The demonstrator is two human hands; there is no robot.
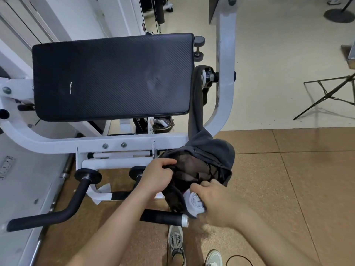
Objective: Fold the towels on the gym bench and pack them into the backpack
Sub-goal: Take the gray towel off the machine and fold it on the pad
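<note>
— Nearest: two sneakers [176, 244] on brown floor tiles [288, 179], with a loop of black cable [239, 260] just right of them.

— And above those?

— Two bare forearms reaching away from the camera. Left hand [156, 174] gripping the near-left rim of the backpack [207, 160], fingers curled over the dark mesh lining, thumb lying along the edge. Right hand [217, 203] clenched on a rolled white towel [194, 202] at the near edge of the bag's mouth.

— Location of the bag itself?

— Hanging at the right end of the white frame [134, 140], grey strap [196, 100] running up to a bolt on the right upright [224, 54]. Mouth pulled wide, mesh inside visible. Towel partly over the rim, partly covered by the right hand; how far in, impossible to tell.

— Anything in the way?

— Plenty close by. Black padded handle [163, 217] with a white end cap directly beneath the towel and bag. Second, longer black handle [57, 212] angling off to the near left. Two black round discs [88, 174] on the frame just left of the left hand.

— Farther off?

— Black ribbed bench pad [113, 75], lying bare, filling the far middle. Small patterned bag [163, 124] on the floor under it, only partly visible. Black folding stand [330, 95] far right on the pale floor, well apart from the machine. Round black base [339, 15] at the far right corner.
</note>
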